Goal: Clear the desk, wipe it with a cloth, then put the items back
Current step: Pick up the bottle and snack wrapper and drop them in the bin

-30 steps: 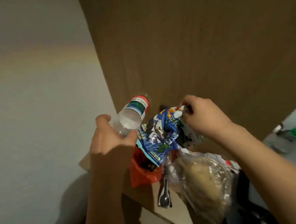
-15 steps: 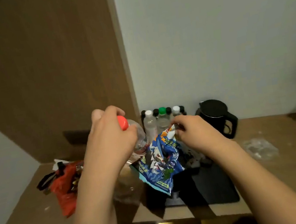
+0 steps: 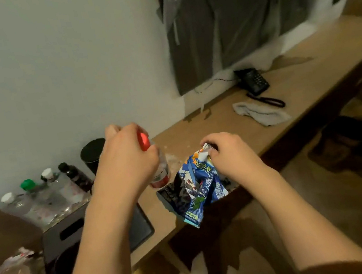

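Head view: the left hand (image 3: 126,159) grips a clear red-capped bottle (image 3: 160,171) by its neck, while the right hand (image 3: 230,152) pinches the top edge of a blue snack bag (image 3: 197,188) hanging above the desk (image 3: 306,65) edge. A grey cloth (image 3: 260,112) lies on the desk beyond the right hand, well apart from it, near a black telephone (image 3: 253,80).

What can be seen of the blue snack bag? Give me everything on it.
The blue snack bag is a glossy, crinkled foil-like packet printed in blue and white, with yellow characters near the top and a pale strip along its bottom edge. The right hand pinches its white top corner, so it hangs down, tilted, over the front edge of the wooden desk. It looks partly crumpled; whether it is opened cannot be told. Beside it on the left is the red-capped bottle that the left hand grips.
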{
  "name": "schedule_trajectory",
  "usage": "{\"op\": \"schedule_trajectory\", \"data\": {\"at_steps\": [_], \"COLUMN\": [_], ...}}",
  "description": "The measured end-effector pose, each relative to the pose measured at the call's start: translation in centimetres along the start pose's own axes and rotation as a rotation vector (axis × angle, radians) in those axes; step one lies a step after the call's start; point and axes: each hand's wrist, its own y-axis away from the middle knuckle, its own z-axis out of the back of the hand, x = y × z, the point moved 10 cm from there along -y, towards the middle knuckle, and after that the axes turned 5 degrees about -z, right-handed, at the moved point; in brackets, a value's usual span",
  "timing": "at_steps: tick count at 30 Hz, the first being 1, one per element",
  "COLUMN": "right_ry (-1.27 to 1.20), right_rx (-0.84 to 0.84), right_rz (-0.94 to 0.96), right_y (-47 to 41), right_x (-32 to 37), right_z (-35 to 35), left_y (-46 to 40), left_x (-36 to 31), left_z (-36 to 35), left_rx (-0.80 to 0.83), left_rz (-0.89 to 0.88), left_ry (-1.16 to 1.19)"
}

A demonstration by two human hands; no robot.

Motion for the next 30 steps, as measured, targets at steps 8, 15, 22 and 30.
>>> {"op": "schedule_trajectory", "data": {"at_steps": [8,15,22,30], "right_ry": [0.032,0.069,0.070,0.055], "right_rx": [-0.235,-0.395,-0.395,-0.472], "right_rz": [-0.315,-0.570,-0.756,-0.812], "right_y": [4.9,10.2,14.2,16.2], "right_x": [-14.1,-22.7,-30.0,-40.4], "right_z": [10.4,15.6,17.5,22.1], "left_y": [-2.2,-2.0,-0.4,2.9], "left_x": [-14.4,-22.8,-29.2,-40.0], "left_z": [-10.8,-19.3,-27.0,-34.4], "left_rx": [0.211,0.354,0.516,0.647], "left_rz": [-0.269,-0.529,-0.643,-0.725], "left_ry": [0.051,0.081,0.167,0.186]}}
